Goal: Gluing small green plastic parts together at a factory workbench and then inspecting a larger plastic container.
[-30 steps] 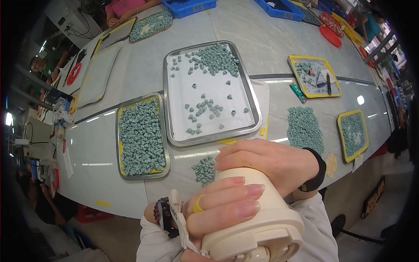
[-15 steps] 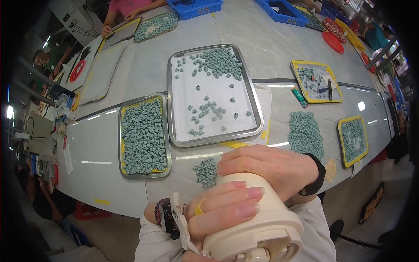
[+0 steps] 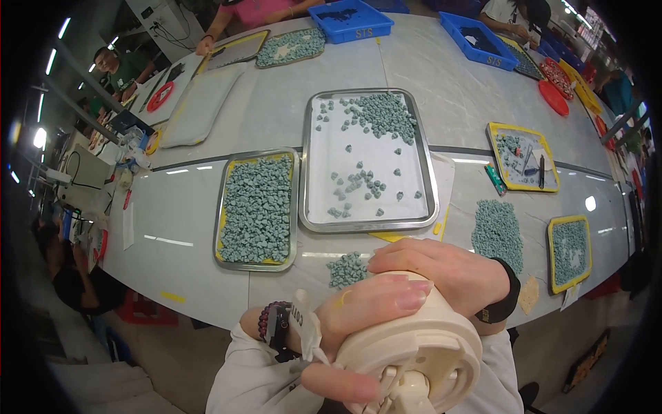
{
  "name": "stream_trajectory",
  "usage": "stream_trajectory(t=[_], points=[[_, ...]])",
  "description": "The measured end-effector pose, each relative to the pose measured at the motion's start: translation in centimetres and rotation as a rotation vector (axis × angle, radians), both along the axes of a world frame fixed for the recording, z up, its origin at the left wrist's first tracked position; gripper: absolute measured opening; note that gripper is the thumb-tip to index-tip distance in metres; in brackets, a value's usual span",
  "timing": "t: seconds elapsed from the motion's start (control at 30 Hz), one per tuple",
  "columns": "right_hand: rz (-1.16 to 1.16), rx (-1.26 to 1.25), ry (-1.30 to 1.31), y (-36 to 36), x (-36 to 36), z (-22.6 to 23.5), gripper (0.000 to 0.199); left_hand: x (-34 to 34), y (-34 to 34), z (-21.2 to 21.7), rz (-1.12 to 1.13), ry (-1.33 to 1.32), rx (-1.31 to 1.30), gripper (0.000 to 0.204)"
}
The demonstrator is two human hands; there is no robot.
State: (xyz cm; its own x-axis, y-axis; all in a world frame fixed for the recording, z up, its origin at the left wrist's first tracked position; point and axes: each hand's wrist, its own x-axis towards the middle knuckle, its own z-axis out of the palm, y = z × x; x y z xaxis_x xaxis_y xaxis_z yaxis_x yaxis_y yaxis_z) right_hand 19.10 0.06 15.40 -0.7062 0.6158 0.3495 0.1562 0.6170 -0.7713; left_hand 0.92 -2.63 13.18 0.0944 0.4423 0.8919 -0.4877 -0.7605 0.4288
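Close to me at the lower middle is a cream tumbler (image 3: 431, 338), tilted so that its lid with a spout and recess faces me. My left hand (image 3: 372, 307), with a yellow ring and bracelets at the wrist, wraps round its near left side below the lid. That hand's thumb lies by the lid's edge. My right hand (image 3: 441, 270), a black band at its wrist, curls over the tumbler's far side; part of its grip is hidden. Just beyond the left hand lies a small heap of grey-green, pebble-like pieces (image 3: 347, 269) on the table.
A steel tray (image 3: 433, 196) with white lining holds scattered pieces. A fuller tray (image 3: 294, 228) stands left of it. On the right are a loose pile (image 3: 498, 231), a yellow-edged tool tray (image 3: 493, 148) and another small tray (image 3: 588, 245). Other people sit across the table.
The tumbler has turned so more of its lid faces me, and my left thumb has come up beside the lid. Both hands keep their grip. The whole view has shifted, with the table scene further right.
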Motion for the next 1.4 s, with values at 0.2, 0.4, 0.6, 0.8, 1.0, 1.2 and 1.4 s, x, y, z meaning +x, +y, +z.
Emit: stream_trajectory(t=[0.2,0.4,0.6,0.8,1.0,1.2,1.4], points=[[-0.029,-0.222,-0.007,-2.4,-0.7,1.5,0.065,-2.8,2.4,1.1,0.020,0.349,0.063,0.089],[-0.065,-0.012,-0.114,-4.1,-0.9,0.2,0.077,-3.4,0.1,-0.2,0.004,0.394,-0.172,0.118],[-0.029,-0.125,-0.142,-3.6,-0.8,0.1,0.096,-3.5,0.1,0.2,0.054,0.390,-0.139,0.115],[0.000,-0.416,-0.123,-3.2,-0.8,0.4,0.092,-3.7,1.0,0.0,0.092,0.353,-0.015,0.115],[0.008,-0.403,-0.215,-3.2,-0.5,1.1,0.080,-3.2,0.9,1.2,-0.066,0.255,-0.021,0.104],[-0.018,-0.230,-0.107,-2.3,-0.4,1.1,0.069,-2.7,1.3,0.4,-0.086,0.223,-0.026,0.106],[0.154,-0.384,0.144,0.2,-2.3,3.6,0.063,-1.3,1.3,-0.6,0.030,0.169,-0.011,0.087]])
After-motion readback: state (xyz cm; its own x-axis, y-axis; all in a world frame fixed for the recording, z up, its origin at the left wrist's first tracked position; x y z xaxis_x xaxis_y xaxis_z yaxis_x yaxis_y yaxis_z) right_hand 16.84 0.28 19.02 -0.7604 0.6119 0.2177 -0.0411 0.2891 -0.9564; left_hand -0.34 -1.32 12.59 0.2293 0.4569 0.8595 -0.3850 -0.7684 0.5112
